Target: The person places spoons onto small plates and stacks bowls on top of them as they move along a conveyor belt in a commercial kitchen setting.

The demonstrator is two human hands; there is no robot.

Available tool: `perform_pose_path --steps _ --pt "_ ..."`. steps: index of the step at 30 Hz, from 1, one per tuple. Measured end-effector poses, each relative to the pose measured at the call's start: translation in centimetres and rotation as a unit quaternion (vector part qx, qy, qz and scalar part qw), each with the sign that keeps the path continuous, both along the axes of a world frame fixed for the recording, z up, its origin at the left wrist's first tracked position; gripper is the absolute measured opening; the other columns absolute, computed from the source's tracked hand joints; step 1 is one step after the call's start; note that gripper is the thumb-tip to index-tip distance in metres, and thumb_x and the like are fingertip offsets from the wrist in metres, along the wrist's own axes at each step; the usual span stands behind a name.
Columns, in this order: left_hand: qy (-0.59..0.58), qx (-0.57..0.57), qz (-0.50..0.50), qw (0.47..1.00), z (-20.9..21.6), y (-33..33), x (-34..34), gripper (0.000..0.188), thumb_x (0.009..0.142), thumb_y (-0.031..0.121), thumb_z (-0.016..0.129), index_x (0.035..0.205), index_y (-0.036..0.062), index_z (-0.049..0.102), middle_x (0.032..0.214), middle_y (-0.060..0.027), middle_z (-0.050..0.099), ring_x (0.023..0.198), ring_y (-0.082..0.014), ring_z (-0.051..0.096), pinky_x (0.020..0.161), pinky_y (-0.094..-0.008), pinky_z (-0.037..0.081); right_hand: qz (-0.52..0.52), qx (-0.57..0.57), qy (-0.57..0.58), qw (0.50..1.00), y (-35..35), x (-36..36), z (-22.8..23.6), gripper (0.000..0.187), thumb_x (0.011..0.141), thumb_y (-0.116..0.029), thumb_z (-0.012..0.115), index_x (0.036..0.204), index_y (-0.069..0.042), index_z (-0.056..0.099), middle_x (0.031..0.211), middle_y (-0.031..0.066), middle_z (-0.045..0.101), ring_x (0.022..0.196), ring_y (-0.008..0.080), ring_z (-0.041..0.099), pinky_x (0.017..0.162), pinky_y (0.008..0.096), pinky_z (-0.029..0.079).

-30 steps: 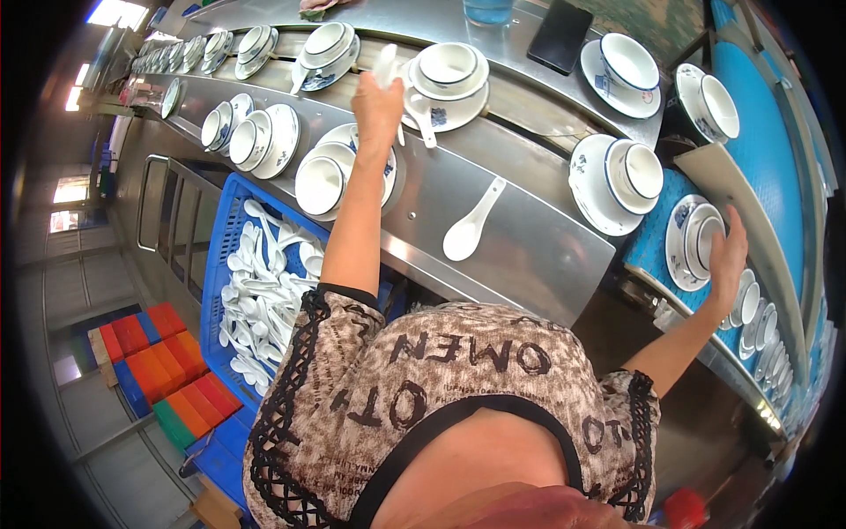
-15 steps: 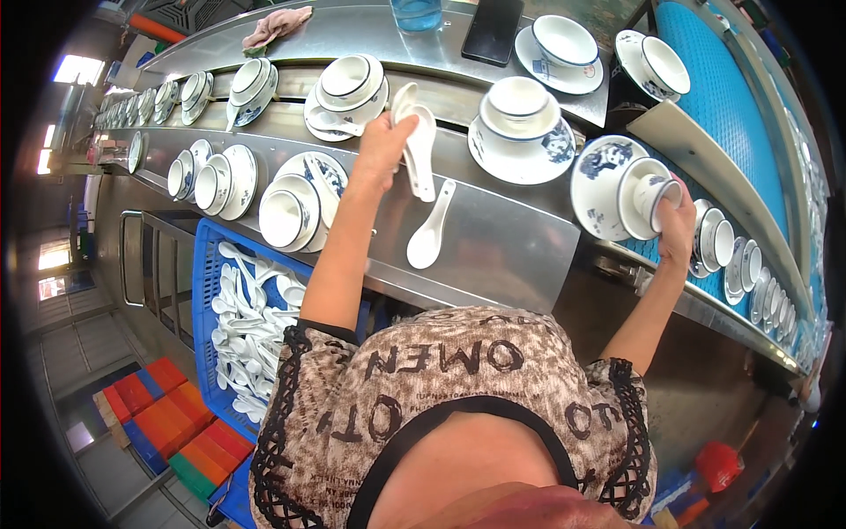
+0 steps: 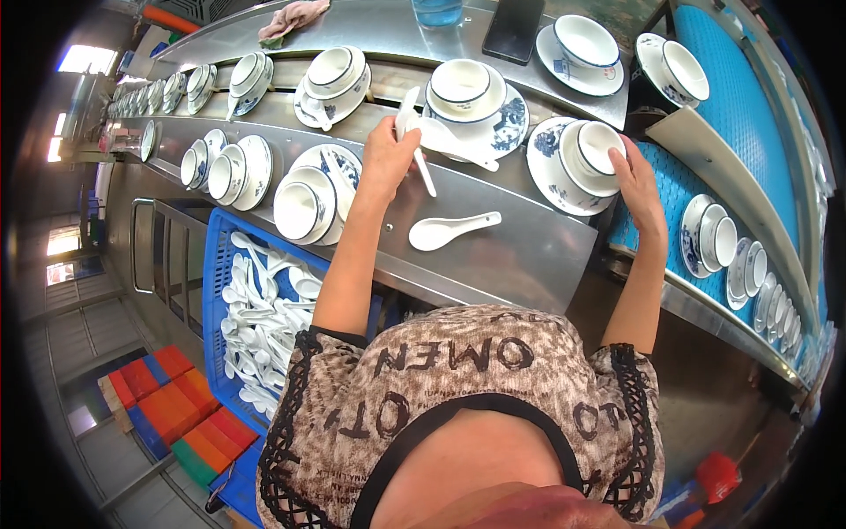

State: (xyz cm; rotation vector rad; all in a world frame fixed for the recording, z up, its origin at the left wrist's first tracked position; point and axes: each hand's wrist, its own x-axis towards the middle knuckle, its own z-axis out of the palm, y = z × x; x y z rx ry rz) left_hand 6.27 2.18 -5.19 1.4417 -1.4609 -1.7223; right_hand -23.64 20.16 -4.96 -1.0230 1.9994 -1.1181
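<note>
My left hand (image 3: 388, 157) is closed round a few white spoons (image 3: 458, 145), which fan out in different directions. The right hand (image 3: 639, 181) grips the side of a stack at the counter's right end, its fingers at the rim of the small cup (image 3: 602, 148). That cup sits in a bowl (image 3: 573, 159) on a blue-patterned plate (image 3: 548, 181). In front of my left hand, a loose white spoon (image 3: 454, 231) lies on the steel counter (image 3: 520, 251), its handle pointing right. Beyond the held spoons stands another set with a cup (image 3: 460, 81) on top.
A blue basket (image 3: 214, 291) of white spoons stands below the counter at left. Rows of dish sets (image 3: 236, 175) run off leftward. At right, a blue conveyor (image 3: 736, 84) carries more stacks (image 3: 709, 236). A black phone (image 3: 514, 31) lies on the back ledge.
My right hand has brought its dish stack left from beside the conveyor to the counter's end. The loose spoon has turned, handle now rightward. The spoons in my left hand have spread apart.
</note>
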Motion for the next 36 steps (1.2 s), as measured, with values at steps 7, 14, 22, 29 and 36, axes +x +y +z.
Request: perform_pose_path --steps 7,14,22,29,36 --pt "-0.011 -0.061 0.043 0.997 1.6 1.1 0.1 0.029 0.077 0.007 0.045 0.102 -0.0057 0.051 0.076 -0.0105 0.06 0.06 -0.0162 0.061 0.053 -0.0282 0.047 -0.006 -0.016 -0.056 0.998 -1.5 2.9 1.6 0.049 0.088 -0.028 0.052 0.125 0.002 0.04 0.111 0.0183 0.055 0.102 0.0209 0.051 0.089 0.0294 0.038" --pt "-0.151 -0.177 -0.176 0.957 1.5 1.2 -1.5 0.027 0.077 0.006 0.045 0.1 -0.0045 0.054 0.081 -0.0109 0.06 0.065 -0.0144 0.06 0.059 -0.0265 0.048 0.035 0.026 0.049 0.998 -0.3 1.9 2.6 0.045 0.086 -0.023 0.053 0.124 -0.003 0.043 0.112 0.0183 0.055 0.095 0.0198 0.056 0.083 0.029 0.042" --pt "-0.1 -0.099 -0.055 0.989 1.1 0.4 0.7 0.027 0.08 0.022 0.055 0.089 -0.0036 0.059 0.066 -0.0066 0.057 0.06 -0.0115 0.052 0.056 -0.0275 0.042 -0.15 0.124 0.389 0.901 9.0 -8.3 4.2 0.048 0.068 -0.001 0.049 0.116 -0.003 0.052 0.112 0.0176 0.056 0.106 0.0312 0.052 0.089 0.0348 0.04" --pt "-0.028 -0.006 -0.212 0.977 3.0 2.7 1.6 0.021 0.083 0.018 0.056 0.092 -0.0019 0.058 0.072 -0.0001 0.055 0.065 -0.0058 0.049 0.056 -0.0224 0.04 -0.04 0.132 0.26 0.956 10.5 -10.5 2.6 0.045 0.067 -0.006 0.053 0.111 -0.001 0.055 0.097 0.0143 0.062 0.088 0.022 0.059 0.079 0.0293 0.044" --pt "-0.246 -0.204 -0.302 0.898 1.9 6.5 4.9 0.04 0.063 0.017 0.074 0.096 0.0026 0.058 0.084 -0.0098 0.062 0.075 -0.0233 0.06 0.07 -0.029 0.046 -0.146 -0.027 -0.051 0.988 7.7 -5.2 1.2 0.036 0.072 -0.007 0.057 0.107 0.001 0.057 0.089 0.0057 0.061 0.08 0.0125 0.056 0.073 0.0248 0.044"
